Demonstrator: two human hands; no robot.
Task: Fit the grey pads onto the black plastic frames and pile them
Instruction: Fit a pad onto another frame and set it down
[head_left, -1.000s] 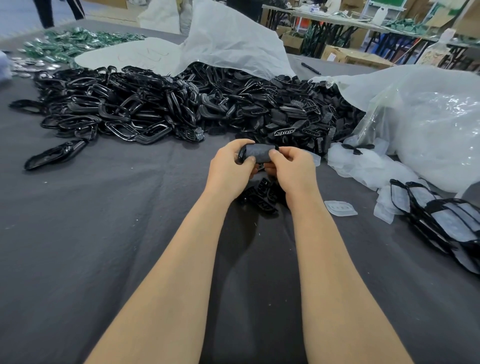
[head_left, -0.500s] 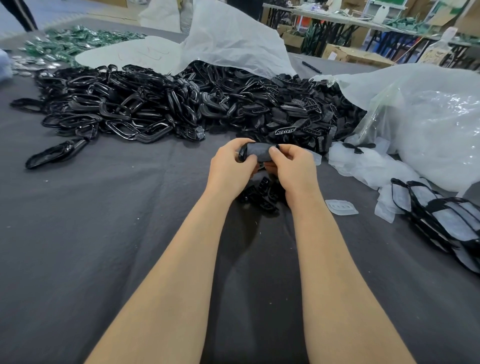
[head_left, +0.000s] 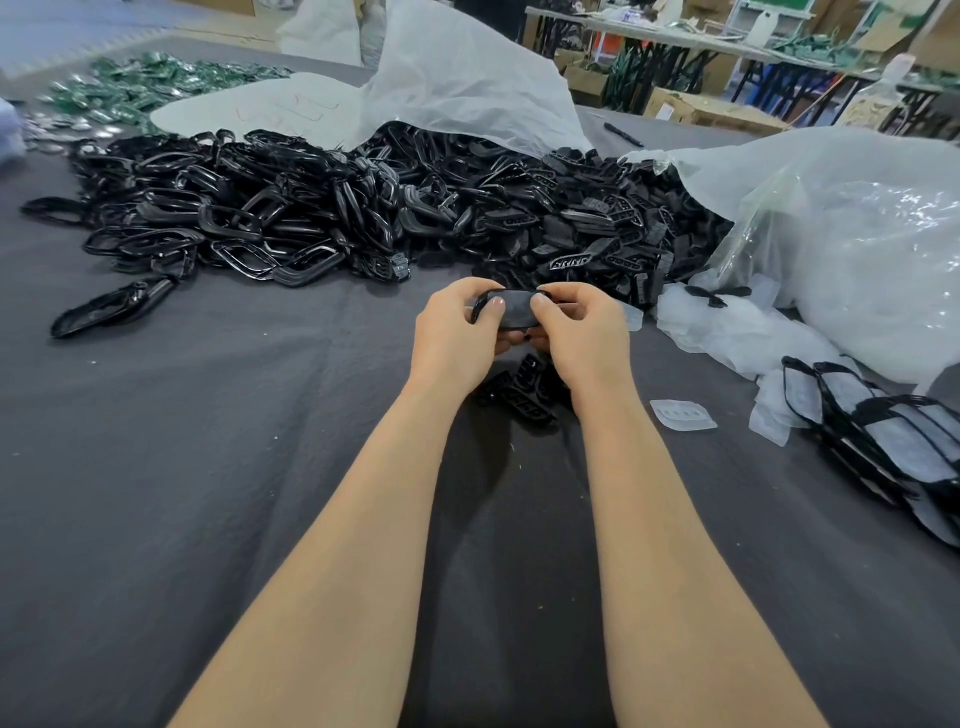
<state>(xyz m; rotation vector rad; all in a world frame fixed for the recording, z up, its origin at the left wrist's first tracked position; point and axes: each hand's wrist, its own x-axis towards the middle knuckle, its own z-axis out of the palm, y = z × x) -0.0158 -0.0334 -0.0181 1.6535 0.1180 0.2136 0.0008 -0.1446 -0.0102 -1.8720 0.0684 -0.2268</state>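
We're pretty sure this is a factory assembly floor: a massive heap of black plastic frames (head_left: 363, 218) on a cloth-covered worktable (head_left: 208, 467), big clear plastic bags (head_left: 857, 249), a pile of green pieces (head_left: 156, 83), plus cardboard boxes (head_left: 696, 111) and more benches (head_left: 675, 44) at the back

No legible txt anywhere. Faint red scribble on white bag (head_left: 311, 104), too faint to read. Pale-edged slots on one black part (head_left: 571, 262) in heap look letter-like, not readable as chars. Cardboard box (head_left: 691, 111) in bg: print too blurry.
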